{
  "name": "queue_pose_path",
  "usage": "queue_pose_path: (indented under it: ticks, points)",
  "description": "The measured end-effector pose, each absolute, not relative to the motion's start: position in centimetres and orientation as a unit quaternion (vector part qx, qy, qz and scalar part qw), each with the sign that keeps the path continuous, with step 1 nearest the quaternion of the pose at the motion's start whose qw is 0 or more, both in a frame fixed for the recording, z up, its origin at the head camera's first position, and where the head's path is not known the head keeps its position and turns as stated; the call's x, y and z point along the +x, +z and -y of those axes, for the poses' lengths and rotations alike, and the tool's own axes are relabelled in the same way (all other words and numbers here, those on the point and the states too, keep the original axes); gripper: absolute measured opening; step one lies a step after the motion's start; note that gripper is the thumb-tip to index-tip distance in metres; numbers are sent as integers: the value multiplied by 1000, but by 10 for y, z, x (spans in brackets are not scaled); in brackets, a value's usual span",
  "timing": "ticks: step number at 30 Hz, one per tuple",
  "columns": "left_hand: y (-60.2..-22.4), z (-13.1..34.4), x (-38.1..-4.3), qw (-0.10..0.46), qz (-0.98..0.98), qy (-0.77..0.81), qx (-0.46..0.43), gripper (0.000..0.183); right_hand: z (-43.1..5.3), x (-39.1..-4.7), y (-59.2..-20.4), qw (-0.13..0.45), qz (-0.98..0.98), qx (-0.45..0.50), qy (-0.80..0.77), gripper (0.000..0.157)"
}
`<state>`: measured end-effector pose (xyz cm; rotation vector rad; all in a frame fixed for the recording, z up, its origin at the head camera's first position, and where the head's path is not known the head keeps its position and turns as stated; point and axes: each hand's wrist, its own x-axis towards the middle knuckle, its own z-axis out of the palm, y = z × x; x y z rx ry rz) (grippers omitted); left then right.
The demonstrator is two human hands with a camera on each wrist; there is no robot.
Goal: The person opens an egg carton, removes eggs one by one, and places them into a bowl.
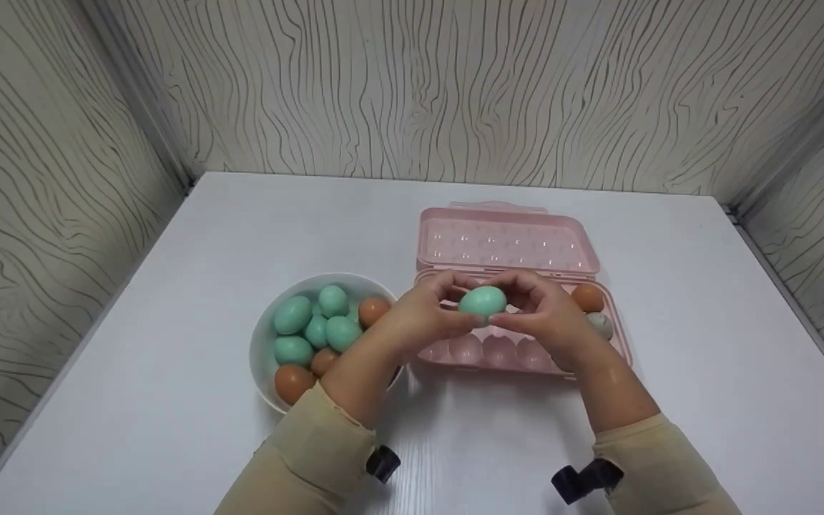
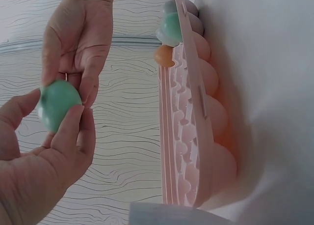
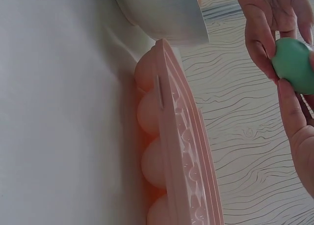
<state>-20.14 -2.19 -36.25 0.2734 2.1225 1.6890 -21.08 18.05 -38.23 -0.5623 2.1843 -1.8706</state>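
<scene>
In the head view, a green egg (image 1: 482, 302) is held between both hands above a pink egg carton (image 1: 499, 370). My left hand (image 1: 432, 315) pinches the egg from the left with thumb and fingers. From the other side my right hand (image 1: 546, 315) grips it too, as the left wrist view also shows. The carton lies open under the hands, lid folded back. A brown egg (image 1: 587, 297) and a whitish egg (image 1: 600, 325) sit at its right end; the left wrist view also reveals a green egg (image 2: 172, 26) there. My hands and forearms hide part of the carton.
Left of the carton, a white bowl (image 1: 260, 357) holds several green and brown eggs, partly covered by my left forearm. Behind the base rises the carton's lid (image 1: 508, 239). Everything stands on a white table (image 1: 169, 307), with wood-patterned panels (image 1: 412, 93) around it.
</scene>
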Motion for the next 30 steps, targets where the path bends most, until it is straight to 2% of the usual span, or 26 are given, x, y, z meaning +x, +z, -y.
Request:
queue_pose_path:
  ticks: [6,12,19,25,30]
  points:
    - [-362,25,-201,200,-771,598,88,37,-175,-210,-379,118,-744,-179,-634,42]
    - [-354,34,-200,230,-754,612,59,38,-175,-209,-375,143,-730,-190,-641,39]
    - [-345,54,-205,214,-741,632,75,38,-184,-216,-373,130,-712,-225,-652,32]
    - [-337,76,-206,214,-759,612,55,38,-195,-221,-376,128,-707,-201,-666,30]
    - [-331,96,-206,211,-785,582,38,30,-201,-223,-378,123,-722,-173,-659,32]
